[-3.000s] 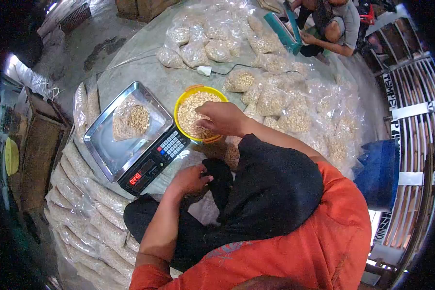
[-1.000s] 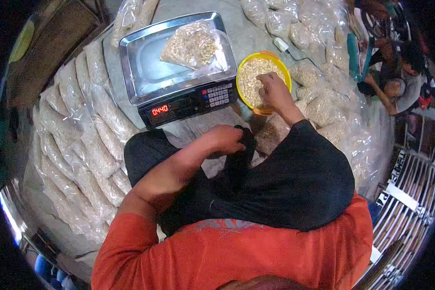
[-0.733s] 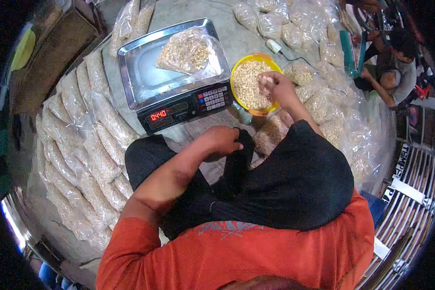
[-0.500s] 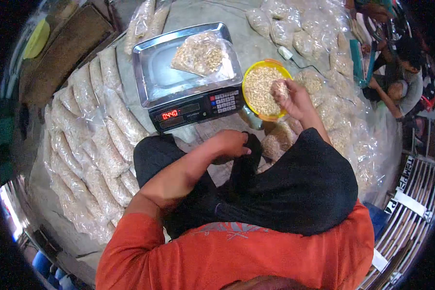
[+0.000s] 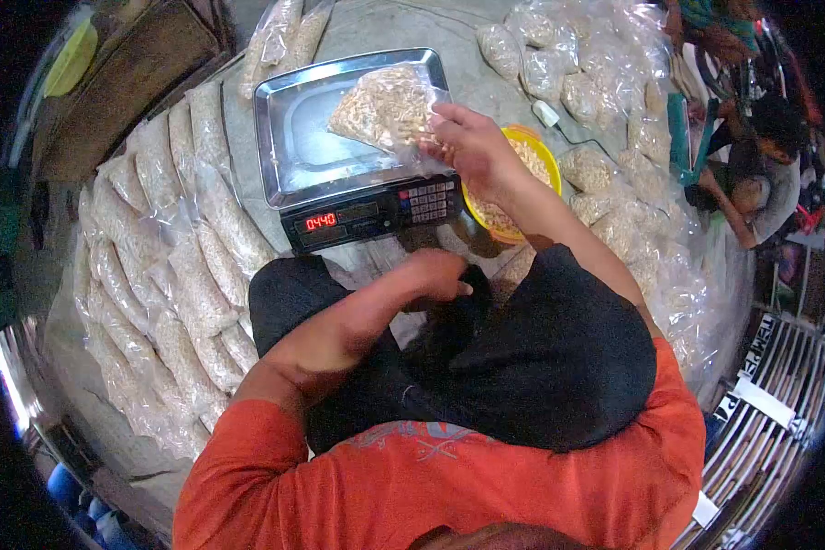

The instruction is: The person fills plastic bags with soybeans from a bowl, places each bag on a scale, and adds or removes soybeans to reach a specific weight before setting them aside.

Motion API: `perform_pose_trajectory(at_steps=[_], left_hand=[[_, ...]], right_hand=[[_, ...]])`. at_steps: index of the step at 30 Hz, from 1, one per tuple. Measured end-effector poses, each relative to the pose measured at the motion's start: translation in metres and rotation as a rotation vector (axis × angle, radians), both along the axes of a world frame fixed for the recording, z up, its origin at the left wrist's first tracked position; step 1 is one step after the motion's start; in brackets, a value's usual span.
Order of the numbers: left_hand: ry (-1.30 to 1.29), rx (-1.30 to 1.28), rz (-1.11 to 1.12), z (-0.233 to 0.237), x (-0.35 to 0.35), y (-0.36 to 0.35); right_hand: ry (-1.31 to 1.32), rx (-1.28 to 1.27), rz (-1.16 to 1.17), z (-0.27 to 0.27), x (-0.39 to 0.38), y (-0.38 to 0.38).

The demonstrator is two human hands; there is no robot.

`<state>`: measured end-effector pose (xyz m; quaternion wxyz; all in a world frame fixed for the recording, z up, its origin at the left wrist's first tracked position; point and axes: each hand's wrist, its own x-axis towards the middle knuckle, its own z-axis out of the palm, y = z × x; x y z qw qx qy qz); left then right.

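fingers point(image 5: 449, 117) of your right hand point(image 5: 477, 151) are curled at the right end of the clear bag point(image 5: 376, 105); can't tell if they grip plastic or pieces. bag, part-filled with pale pieces, lies on its side on the steel tray point(image 5: 289, 124), right half. your left hand point(image 5: 437, 272) is loosely bent by your black trousers point(image 5: 568, 357), fingertips hidden, grip can't be told. scale point(image 5: 385, 220) under the tray shows red 0.440. yellow bowl point(image 5: 552, 165), pale pieces in it, sits just right of the scale, partly under your right wrist. white socket point(image 5: 544, 114) beyond it. long filled bags point(image 5: 174, 165) left, rounder bags point(image 5: 587, 171) right. co-worker point(image 5: 775, 183) upper right, near teal device point(image 5: 680, 137).
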<state>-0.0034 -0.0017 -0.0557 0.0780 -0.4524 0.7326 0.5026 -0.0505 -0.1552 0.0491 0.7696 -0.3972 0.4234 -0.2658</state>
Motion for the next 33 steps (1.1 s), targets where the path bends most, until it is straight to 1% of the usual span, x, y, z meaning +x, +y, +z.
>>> perform_pose_trajectory(at_steps=[2, 4, 5, 6, 7, 9, 11, 13, 15, 16, 17, 18, 19, 20, 21, 22, 23, 25, 26, 28, 29, 31, 32, 33], left_hand=[[-0.016, 0.017, -0.004, -0.001, 0.000, 0.000], [0.046, -0.042, 0.023, 0.006, 0.002, 0.003], [0.050, -0.036, 0.016, 0.007, 0.000, 0.004], [0.039, -0.027, 0.008, 0.008, -0.002, 0.005], [0.026, -0.018, -0.001, 0.008, -0.003, 0.005], [0.050, -0.030, 0.004, 0.006, 0.000, 0.008], [0.079, -0.041, 0.032, 0.008, 0.002, 0.008], [0.037, -0.008, -0.016, 0.019, 0.007, 0.005], [0.066, -0.008, 0.043, 0.027, 0.011, 0.009], [0.092, -0.029, 0.073, 0.027, 0.012, 0.009], [0.088, -0.018, 0.097, 0.026, 0.012, 0.009], [0.090, -0.011, 0.075, 0.026, 0.010, 0.007], [0.094, -0.006, 0.047, 0.026, 0.008, 0.008], [0.093, -0.006, 0.050, 0.024, 0.006, 0.010], [0.096, -0.035, 0.049, 0.020, 0.005, 0.011], [0.098, -0.059, 0.044, 0.016, 0.005, 0.014], [0.093, -0.052, 0.039, 0.010, 0.006, 0.016], [0.123, -0.030, 0.048, 0.005, 0.007, 0.018], [0.122, -0.034, 0.043, 0.006, 0.007, 0.016], [0.085, -0.022, 0.047, 0.015, 0.008, 0.014], [0.087, -0.022, 0.046, 0.020, 0.007, 0.013], [0.072, -0.021, 0.041, 0.023, 0.005, 0.013], [0.071, -0.021, 0.042, 0.023, 0.005, 0.014], [0.061, -0.024, 0.031, 0.022, 0.005, 0.014]], right_hand=[[-0.018, -0.011, 0.013, -0.009, -0.003, -0.001], [-0.033, -0.019, 0.018, -0.011, -0.005, -0.001], [-0.088, 0.009, 0.048, -0.011, -0.008, -0.003], [-0.144, 0.034, 0.073, -0.005, -0.010, -0.002], [-0.146, 0.035, 0.060, 0.002, -0.012, -0.001], [-0.117, 0.214, 0.025, 0.021, -0.018, -0.001], [-0.138, 0.213, 0.054, 0.030, -0.044, 0.001], [0.101, -0.495, 0.156, 0.025, -0.076, 0.011], [0.108, -0.302, -0.065, 0.019, -0.103, 0.009], [0.101, -0.288, -0.033, 0.010, -0.106, 0.010], [0.268, -0.427, -0.131, -0.002, -0.109, 0.012], [0.438, -0.569, -0.240, -0.015, -0.116, 0.014], [0.436, -0.565, -0.234, -0.031, -0.130, 0.015], [0.723, -0.898, 0.004, -0.050, -0.146, 0.013], [1.000, -1.226, 0.261, -0.053, -0.146, 0.013], [0.995, -1.208, 0.184, -0.056, -0.147, 0.018], [0.992, -1.200, 0.180, -0.057, -0.152, 0.022], [0.855, -1.138, 0.074, -0.028, -0.140, 0.031], [0.857, -1.140, 0.068, -0.027, -0.141, 0.030], [0.808, -1.242, 0.001, -0.026, -0.142, 0.028], [0.810, -1.242, 0.001, -0.025, -0.144, 0.027], [0.812, -1.444, 0.055, -0.024, -0.147, 0.024], [0.811, -1.444, 0.056, -0.024, -0.147, 0.026], [0.789, -1.346, 0.043, -0.026, -0.146, 0.030]])
